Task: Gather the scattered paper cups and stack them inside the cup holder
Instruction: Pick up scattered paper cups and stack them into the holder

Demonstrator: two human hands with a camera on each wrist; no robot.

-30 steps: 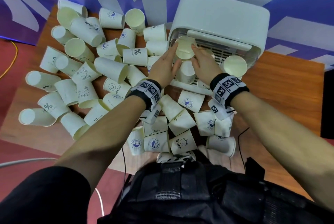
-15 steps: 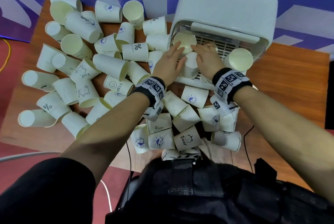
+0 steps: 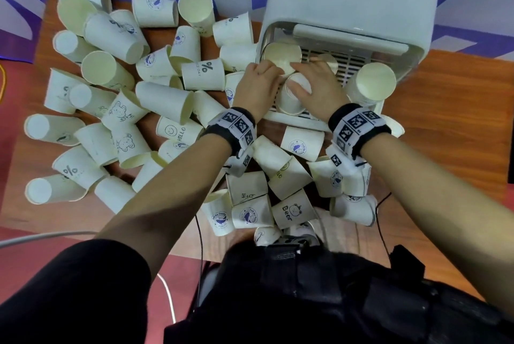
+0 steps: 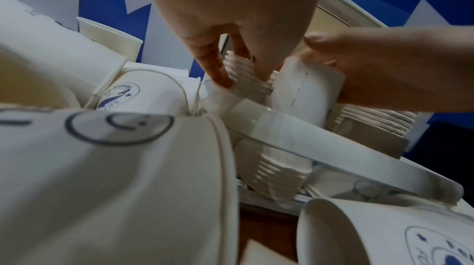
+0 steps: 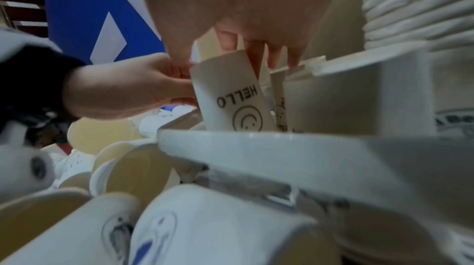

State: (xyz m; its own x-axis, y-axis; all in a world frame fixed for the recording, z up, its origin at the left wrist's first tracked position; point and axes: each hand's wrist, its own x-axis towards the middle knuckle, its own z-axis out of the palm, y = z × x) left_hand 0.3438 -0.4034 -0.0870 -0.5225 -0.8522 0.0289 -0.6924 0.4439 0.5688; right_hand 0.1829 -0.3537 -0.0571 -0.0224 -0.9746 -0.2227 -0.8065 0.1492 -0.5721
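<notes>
Nearest me, loose paper cups (image 3: 251, 214) lie scattered on the wooden table (image 3: 450, 127). Beyond them, my left hand (image 3: 257, 85) pinches the rims of a nested cup stack (image 4: 246, 72) inside the white cup holder (image 3: 350, 10). My right hand (image 3: 317, 82) grips an inverted "HELLO" cup (image 5: 231, 91) beside that stack. I judge the step as seating this cup. Next move: align it with the stack, press down, release.
</notes>
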